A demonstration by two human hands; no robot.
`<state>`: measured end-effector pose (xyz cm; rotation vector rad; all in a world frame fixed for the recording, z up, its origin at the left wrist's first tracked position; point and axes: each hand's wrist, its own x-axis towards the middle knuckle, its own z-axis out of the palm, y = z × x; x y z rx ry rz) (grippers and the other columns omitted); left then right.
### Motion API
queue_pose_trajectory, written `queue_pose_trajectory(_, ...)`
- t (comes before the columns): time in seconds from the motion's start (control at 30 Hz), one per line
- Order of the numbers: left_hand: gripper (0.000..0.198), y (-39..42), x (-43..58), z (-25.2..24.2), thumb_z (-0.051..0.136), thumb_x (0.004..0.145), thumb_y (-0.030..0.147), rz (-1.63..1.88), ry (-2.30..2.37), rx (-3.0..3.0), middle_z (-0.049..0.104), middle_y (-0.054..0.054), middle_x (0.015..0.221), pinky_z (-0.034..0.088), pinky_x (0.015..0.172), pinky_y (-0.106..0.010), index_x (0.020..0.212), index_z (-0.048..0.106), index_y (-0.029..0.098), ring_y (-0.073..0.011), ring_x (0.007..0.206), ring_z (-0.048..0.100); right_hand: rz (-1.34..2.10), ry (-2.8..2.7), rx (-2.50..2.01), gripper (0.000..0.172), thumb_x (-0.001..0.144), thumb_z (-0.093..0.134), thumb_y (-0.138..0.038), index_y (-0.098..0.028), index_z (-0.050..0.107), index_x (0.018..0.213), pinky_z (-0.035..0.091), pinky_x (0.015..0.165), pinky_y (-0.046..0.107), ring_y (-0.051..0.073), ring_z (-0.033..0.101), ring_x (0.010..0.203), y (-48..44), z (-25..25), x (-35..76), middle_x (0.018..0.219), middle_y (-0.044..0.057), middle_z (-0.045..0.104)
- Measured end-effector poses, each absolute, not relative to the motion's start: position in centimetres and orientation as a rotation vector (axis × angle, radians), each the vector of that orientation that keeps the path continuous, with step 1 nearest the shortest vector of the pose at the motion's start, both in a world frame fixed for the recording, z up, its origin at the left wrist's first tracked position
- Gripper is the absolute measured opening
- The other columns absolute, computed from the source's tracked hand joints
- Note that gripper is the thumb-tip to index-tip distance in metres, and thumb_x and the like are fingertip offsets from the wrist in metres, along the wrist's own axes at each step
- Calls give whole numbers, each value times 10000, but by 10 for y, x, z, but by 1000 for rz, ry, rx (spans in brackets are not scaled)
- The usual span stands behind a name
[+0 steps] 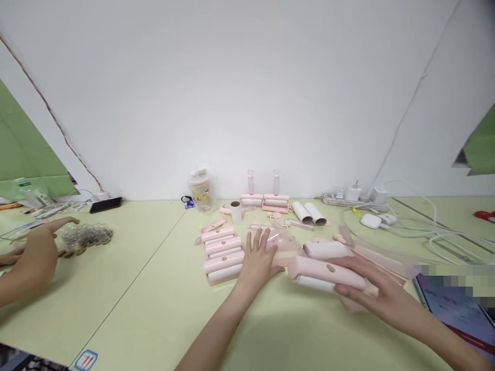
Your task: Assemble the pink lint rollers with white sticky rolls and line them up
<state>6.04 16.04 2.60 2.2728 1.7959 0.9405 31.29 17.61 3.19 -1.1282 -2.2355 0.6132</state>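
Note:
My left hand lies flat on the pale green table, fingers spread, beside a stack of pink lint rollers and touching a clear plastic bag. My right hand is wrapped around a pink lint roller with a white roll, held just above the table. Another pink roller lies behind it. A clear plastic sleeve stretches to the right.
Two upright pink rollers, white tubes and a bagged cup stand at the back. Chargers and cables lie at right, a phone near my right arm. Another person's hands work at left by small clear items.

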Motion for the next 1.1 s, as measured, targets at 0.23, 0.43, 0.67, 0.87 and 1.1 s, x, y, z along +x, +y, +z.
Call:
queue_pose_trajectory(0.23, 181, 93, 56, 14, 540, 767, 168, 853, 1577, 2040, 422, -75, 1373, 329, 1003, -528, 716, 698, 242, -352, 1287, 326, 629, -2120, -1164, 433, 768, 534, -570, -285, 569, 1092, 468, 877, 431, 334, 515, 1124, 174, 35, 317, 1205, 75, 582)
queue_pose_trajectory(0.43, 615, 35, 42, 0, 643, 657, 152, 1003, 1540, 1390, 521, -70, 1187, 370, 980, -375, 1217, 405, 242, -233, 1126, 480, 928, -2357, -939, 310, 802, 563, -463, -292, 570, 1061, 465, 858, 364, 271, 552, 1045, 152, 39, 268, 1112, 46, 614)
queue_pose_trajectory(0.67, 581, 25, 42, -8, 655, 637, 129, 1223, 1466, 1140, 555, -72, 1171, 350, 989, -375, 1165, 425, 207, -246, 1139, 473, 1038, -2407, -785, 251, 827, 550, -416, -276, 583, 1034, 466, 818, 357, 248, 564, 971, 138, 37, 237, 1038, 49, 616)
queue_pose_trajectory(0.87, 563, 22, 37, -12, 660, 686, 156, 1194, 1433, 1182, 534, -65, 1207, 363, 986, -361, 1188, 415, 222, -235, 1154, 468, 1023, -2456, -720, 252, 835, 546, -400, -281, 572, 1056, 468, 799, 363, 239, 554, 956, 137, 38, 236, 1019, 47, 610)
queue_pose_trajectory(1.1, 595, 20, 37, -13, 682, 671, 177, 1166, 1488, 1180, 524, -73, 1217, 384, 975, -368, 1204, 423, 230, -245, 1138, 484, 944, -2554, -738, 277, 835, 539, -409, -303, 583, 1087, 461, 818, 397, 261, 542, 983, 134, 31, 234, 1053, 62, 602)
